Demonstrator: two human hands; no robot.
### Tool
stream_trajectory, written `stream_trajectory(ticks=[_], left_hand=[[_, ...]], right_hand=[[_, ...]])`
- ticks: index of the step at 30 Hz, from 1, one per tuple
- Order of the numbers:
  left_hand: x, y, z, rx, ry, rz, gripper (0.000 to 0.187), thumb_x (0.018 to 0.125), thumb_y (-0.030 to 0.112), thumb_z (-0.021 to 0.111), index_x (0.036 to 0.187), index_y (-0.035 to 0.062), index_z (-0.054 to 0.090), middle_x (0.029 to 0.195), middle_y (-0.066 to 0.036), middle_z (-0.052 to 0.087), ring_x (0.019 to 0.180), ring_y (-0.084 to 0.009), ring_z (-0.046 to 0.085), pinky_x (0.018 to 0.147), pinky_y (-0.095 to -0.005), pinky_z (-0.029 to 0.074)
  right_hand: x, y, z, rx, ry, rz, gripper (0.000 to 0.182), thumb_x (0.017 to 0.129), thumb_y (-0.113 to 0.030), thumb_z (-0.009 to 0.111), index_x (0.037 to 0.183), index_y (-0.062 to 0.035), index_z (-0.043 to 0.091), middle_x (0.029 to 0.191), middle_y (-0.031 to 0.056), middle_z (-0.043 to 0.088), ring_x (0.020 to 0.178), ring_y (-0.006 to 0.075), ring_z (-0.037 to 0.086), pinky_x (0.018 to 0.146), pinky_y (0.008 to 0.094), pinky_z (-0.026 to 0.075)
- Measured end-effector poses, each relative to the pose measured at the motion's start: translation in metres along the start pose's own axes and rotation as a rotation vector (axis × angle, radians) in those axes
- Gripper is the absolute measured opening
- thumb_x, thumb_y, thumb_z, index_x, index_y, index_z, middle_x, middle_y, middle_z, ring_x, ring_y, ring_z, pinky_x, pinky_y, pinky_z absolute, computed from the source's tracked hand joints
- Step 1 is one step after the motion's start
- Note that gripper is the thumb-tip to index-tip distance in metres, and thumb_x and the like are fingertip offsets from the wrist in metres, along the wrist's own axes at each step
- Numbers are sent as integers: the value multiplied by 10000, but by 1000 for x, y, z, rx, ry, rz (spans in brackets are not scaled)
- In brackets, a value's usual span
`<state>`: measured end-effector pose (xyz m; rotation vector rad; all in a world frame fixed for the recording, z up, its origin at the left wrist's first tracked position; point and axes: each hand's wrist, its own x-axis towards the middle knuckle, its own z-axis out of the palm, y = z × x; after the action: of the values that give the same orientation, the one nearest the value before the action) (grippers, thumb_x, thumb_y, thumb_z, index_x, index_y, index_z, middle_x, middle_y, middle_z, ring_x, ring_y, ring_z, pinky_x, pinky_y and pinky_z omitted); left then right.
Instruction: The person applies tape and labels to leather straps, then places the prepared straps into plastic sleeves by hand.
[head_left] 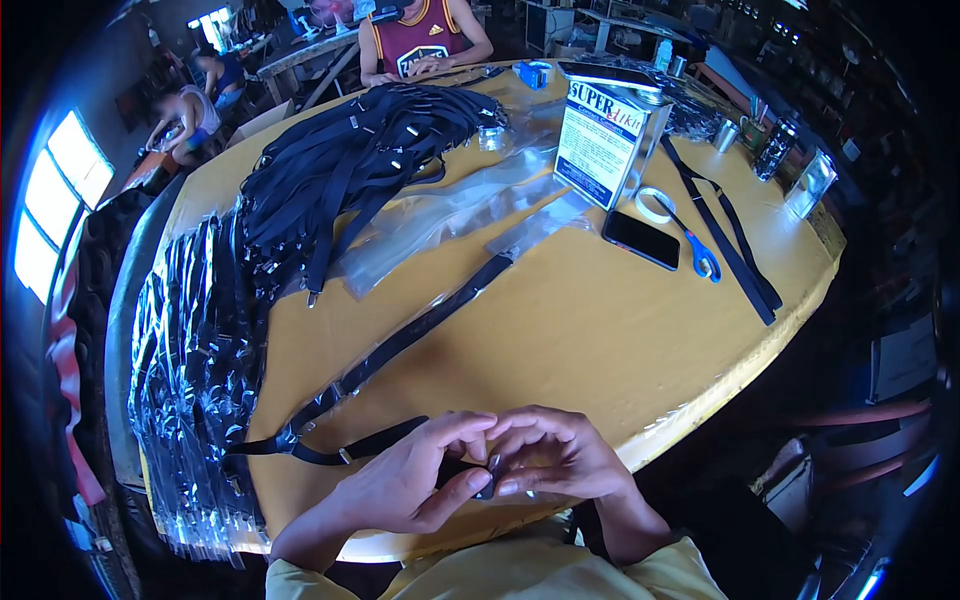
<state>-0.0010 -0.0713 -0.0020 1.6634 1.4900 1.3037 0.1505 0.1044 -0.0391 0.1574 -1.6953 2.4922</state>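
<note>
My left hand (pixel 415 480) and my right hand (pixel 555 455) meet at the near edge of the yellow table (pixel 580 340). Both pinch the end of a black strap (pixel 400 345) whose small metal clip sits between my fingertips. From my hands the strap loops left, then runs diagonally up the table into a clear plastic sleeve (pixel 540 225). A heap of black straps (pixel 360 150) with metal clips lies at the far left.
Bagged straps (pixel 190 370) are stacked along the left edge. A "SUPER" tin can (pixel 605 140), a tape roll (pixel 655 205), a phone (pixel 640 240), blue scissors (pixel 695 250) and loose straps (pixel 735 255) lie at the right. A person (pixel 420 40) sits across the table.
</note>
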Motion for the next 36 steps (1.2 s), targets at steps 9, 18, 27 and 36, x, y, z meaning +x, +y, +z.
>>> stream_trajectory(ticks=[9, 18, 27, 36], left_hand=[[-9, -1, -26, 370, -86, -121, 282, 926, 317, 710, 844, 51, 659, 718, -103, 649, 751, -322, 659, 756, -443, 516], [-2, 13, -17, 394, -207, -152, 344, 914, 377, 736, 907, 47, 636, 751, -102, 657, 613, -306, 642, 551, -398, 470], [-8, 11, -8, 392, -12, -278, 582, 756, 540, 844, 955, 55, 591, 789, -117, 683, 619, -292, 701, 590, -368, 552], [1, 12, -9, 192, -107, -215, 354, 853, 324, 819, 951, 46, 624, 761, -77, 666, 638, -240, 678, 575, -345, 503]], right_hand=[[-10, -19, -9, -197, 103, 99, 628, 803, -16, 835, 1351, -31, 530, 914, 92, 730, 835, 138, 699, 772, 277, 553], [6, -16, 2, -412, 27, 90, 679, 790, -50, 850, 1381, -63, 516, 868, 60, 722, 797, 125, 685, 744, 268, 548], [10, 0, 9, -301, 99, -27, 718, 821, -65, 829, 1431, -95, 453, 964, 50, 662, 830, 133, 676, 735, 284, 555], [11, -8, 17, -324, 140, 68, 697, 807, -15, 831, 1392, -87, 460, 1008, 51, 594, 816, 111, 645, 691, 254, 557]])
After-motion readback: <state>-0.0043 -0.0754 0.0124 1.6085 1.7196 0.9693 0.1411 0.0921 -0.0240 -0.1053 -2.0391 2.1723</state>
